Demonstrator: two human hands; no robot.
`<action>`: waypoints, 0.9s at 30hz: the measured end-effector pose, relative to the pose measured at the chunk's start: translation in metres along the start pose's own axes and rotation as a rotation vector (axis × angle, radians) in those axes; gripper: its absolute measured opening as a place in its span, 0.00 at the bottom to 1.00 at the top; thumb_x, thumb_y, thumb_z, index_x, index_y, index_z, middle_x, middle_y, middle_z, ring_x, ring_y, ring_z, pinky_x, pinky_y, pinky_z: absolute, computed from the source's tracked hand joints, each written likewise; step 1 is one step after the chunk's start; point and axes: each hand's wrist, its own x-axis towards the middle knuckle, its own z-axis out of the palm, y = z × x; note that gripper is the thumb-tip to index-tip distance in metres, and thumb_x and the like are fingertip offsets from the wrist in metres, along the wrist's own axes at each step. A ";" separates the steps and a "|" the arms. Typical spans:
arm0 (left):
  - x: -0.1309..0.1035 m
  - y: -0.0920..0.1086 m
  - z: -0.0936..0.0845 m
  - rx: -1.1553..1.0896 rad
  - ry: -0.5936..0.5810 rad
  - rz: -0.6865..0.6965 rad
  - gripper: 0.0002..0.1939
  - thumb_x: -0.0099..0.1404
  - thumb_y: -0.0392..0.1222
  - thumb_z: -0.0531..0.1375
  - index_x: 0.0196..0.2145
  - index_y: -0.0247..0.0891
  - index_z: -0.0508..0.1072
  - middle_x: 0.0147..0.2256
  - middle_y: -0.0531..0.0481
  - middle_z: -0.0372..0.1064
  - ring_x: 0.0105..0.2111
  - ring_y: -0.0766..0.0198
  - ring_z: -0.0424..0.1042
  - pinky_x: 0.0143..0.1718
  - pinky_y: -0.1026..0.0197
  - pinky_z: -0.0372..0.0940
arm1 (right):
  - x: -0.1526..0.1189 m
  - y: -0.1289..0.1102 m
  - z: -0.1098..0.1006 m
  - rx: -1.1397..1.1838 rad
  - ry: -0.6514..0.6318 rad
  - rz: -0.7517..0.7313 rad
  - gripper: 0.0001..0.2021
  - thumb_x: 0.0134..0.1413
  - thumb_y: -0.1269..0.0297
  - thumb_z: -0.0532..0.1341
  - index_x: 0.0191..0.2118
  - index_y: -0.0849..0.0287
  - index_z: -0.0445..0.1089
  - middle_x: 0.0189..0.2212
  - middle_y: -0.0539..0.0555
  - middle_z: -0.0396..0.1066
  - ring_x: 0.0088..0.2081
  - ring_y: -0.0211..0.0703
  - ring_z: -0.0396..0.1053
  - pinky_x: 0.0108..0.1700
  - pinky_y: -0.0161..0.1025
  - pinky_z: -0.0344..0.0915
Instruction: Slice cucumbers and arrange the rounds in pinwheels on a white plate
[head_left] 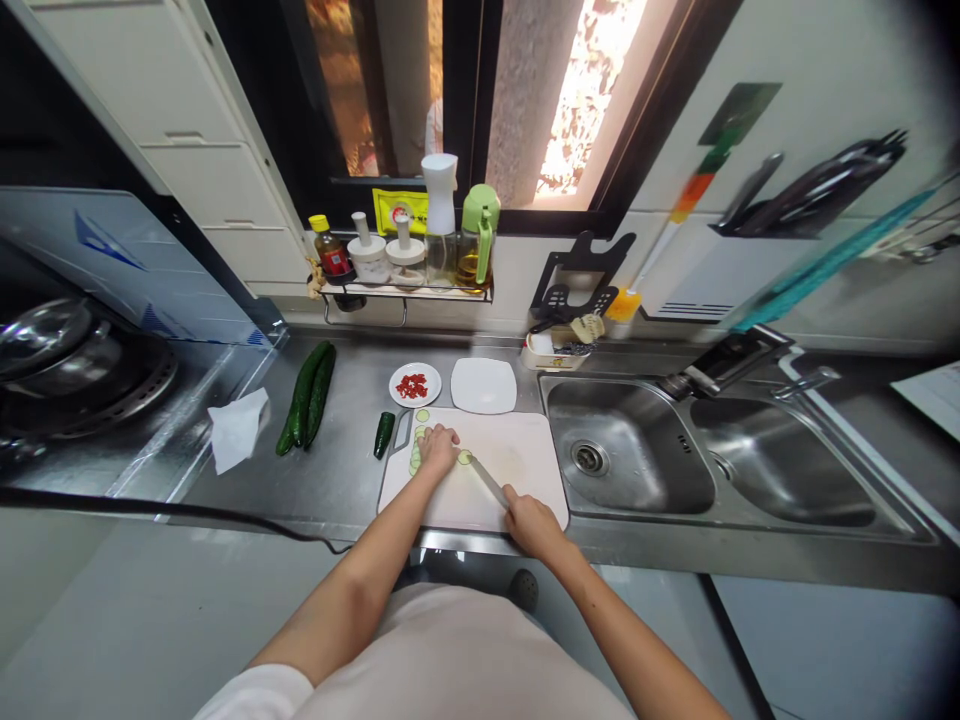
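A white cutting board (pixel 526 432) lies on the steel counter in front of me. My right hand (pixel 531 520) is wrapped round the handle of a knife (pixel 487 481), whose blade points up and left over the board. By the blade's tip lies a round pale green slice (pixel 464 457). My left hand (pixel 439 448) rests on the left part of the board beside several cucumber slices (pixel 415 460); its fingers are bent together, and what they hold, if anything, is too small to tell. Another slice (pixel 423 415) lies near the board's handle hole.
Left of the board are a short cucumber piece (pixel 384 435), whole cucumbers (pixel 306 396) and a paper (pixel 237 430). Behind it stand a plate of red pieces (pixel 397 385) and a white plate (pixel 484 386). The sink (pixel 637 450) is at the right, a pot (pixel 64 350) far left.
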 end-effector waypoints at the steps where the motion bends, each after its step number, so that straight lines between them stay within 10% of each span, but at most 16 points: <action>1: 0.000 0.000 0.000 0.000 -0.001 0.000 0.06 0.58 0.42 0.61 0.35 0.45 0.72 0.46 0.48 0.64 0.49 0.53 0.59 0.48 0.52 0.51 | 0.000 0.000 0.000 -0.003 -0.005 -0.002 0.14 0.56 0.73 0.48 0.48 0.58 0.57 0.36 0.59 0.72 0.41 0.46 0.70 0.37 0.36 0.55; 27: -0.001 0.000 -0.002 -0.014 0.003 -0.004 0.06 0.57 0.42 0.61 0.35 0.45 0.73 0.46 0.48 0.65 0.50 0.51 0.59 0.49 0.52 0.51 | 0.009 -0.009 -0.001 0.000 -0.075 -0.015 0.17 0.55 0.74 0.49 0.51 0.60 0.55 0.39 0.63 0.72 0.43 0.50 0.71 0.38 0.39 0.59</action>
